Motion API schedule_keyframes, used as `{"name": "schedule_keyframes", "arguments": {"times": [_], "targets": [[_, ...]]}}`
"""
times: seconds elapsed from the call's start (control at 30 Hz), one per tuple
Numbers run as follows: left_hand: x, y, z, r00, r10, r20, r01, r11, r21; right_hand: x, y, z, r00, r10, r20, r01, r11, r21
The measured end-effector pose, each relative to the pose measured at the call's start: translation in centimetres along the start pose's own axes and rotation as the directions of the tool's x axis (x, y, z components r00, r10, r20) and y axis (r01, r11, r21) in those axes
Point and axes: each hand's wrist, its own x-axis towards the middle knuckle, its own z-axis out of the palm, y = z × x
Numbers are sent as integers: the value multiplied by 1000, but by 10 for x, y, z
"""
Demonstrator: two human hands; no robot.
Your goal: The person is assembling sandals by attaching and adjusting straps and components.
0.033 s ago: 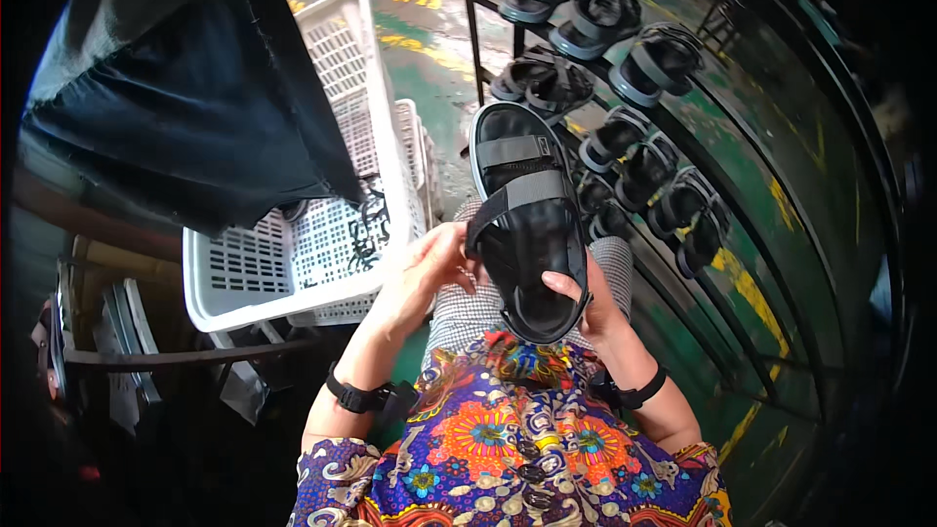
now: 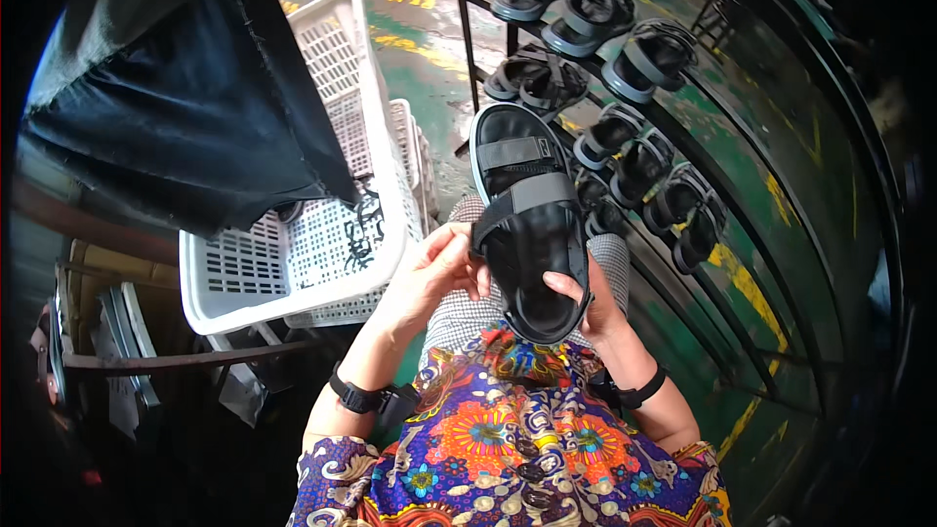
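Observation:
A black sandal (image 2: 532, 259) with grey strap panels and a pale sole edge is held above my lap, its toe pointing away from me. My right hand (image 2: 597, 307) grips it by the heel end, thumb pressed on the footbed and the other fingers hidden behind. At the sandal's left side, the fingers of my left hand (image 2: 441, 271) are closed against the lower edge of the wide front strap (image 2: 512, 203). Exactly what those fingertips pinch is partly hidden.
Left of my knees stands a white slotted plastic basket (image 2: 293, 283) with black strap pieces (image 2: 363, 234) inside. Dark cloth (image 2: 185, 107) hangs over it. A black metal rack (image 2: 727, 151) at the right carries several similar sandals (image 2: 652, 59). More white crates stand beside the basket.
My left fingers have shifted slightly and curled more at the strap's edge. The sandal and my right hand stay nearly in place; the rack appears a little further left.

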Motion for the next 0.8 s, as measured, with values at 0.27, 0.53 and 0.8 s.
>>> {"name": "schedule_keyframes", "arguments": {"times": [0.27,0.53,0.8], "targets": [[-2,-11,14,978,98,-182,-83,993,89,-29,12,-36,985,-88,-148,93,995,22],[-23,6,6,936,249,-250,-223,966,129,-36,19,-59,948,-201,-248,180,978,-105],[-16,19,24,966,228,120,-257,829,497,-38,29,-56,957,-156,-246,137,986,-90]]}}
